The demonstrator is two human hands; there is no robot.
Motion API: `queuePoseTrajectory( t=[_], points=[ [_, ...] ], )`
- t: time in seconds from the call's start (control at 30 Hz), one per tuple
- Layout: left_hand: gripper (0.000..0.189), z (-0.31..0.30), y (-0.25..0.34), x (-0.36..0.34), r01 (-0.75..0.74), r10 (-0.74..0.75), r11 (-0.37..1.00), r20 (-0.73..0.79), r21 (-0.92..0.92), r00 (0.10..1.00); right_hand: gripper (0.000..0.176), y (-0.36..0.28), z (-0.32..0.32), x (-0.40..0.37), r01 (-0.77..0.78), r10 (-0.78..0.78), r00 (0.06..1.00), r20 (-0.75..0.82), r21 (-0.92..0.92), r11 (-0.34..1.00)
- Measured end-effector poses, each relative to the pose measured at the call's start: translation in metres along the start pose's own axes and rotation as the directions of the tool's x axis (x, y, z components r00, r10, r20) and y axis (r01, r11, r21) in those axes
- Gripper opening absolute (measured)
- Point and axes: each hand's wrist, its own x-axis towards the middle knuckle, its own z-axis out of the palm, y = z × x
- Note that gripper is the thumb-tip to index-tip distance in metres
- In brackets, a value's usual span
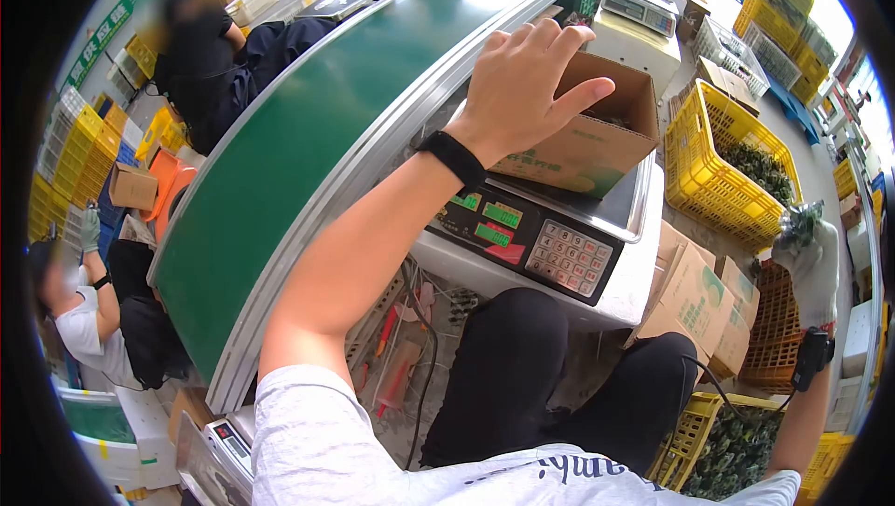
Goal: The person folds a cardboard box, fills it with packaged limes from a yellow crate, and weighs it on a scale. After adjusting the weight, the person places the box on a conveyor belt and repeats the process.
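Here, cardboard carton [571, 159] sits on digital scale [559, 245], close by my spread-fingered left hand [527, 86]; my gloved right hand [806, 249], well apart, hangs near yellow crate [701, 187], grip too unclear to tell.

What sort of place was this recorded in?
Probably a packing workshop, perhaps for produce: a green conveyor belt runs alongside, an open carton sits on a digital scale, and a yellow crate nearby holds dark green contents.

"0.00" on green rectangular displays [499, 235] of a black scale panel [536, 268], "789" on its silver keypad [567, 257], inverted "ambi" on a white T-shirt [447, 489]
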Motion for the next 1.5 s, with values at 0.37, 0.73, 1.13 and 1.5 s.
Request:
queuePoseTrajectory(
  t=[0.37,0.73,1.13,1.5],
  points=[
    [0.04,-0.072,0.189,-0.031,0.556,0.238,-0.404,0.503,-0.727,0.831,0.043,0.095,-0.07,-0.135,-0.19,0.267,0.875,-0.403,0.22,0.957],
    [0.05,-0.085,0.233,-0.024,0.642,0.62,-0.759,0.182,-0.108,0.764,0.038,0.18,-0.082,-0.23,-0.537,0.532,0.67,-0.518,0.157,0.829],
    [0.032,-0.043,0.226,-0.051,0.841,0.75,-0.276,0.444,-0.465,0.491,0.036,0.205,-0.176,-0.366,-0.879,0.566,0.473,-0.676,-0.316,0.357],
    [0.046,-0.018,0.171,-0.109,0.978,0.355,-0.098,0.911,-0.185,0.208,0.044,0.225,-0.135,-0.347,-0.726,0.352,0.682,-0.642,-0.652,0.219]
  ],
)
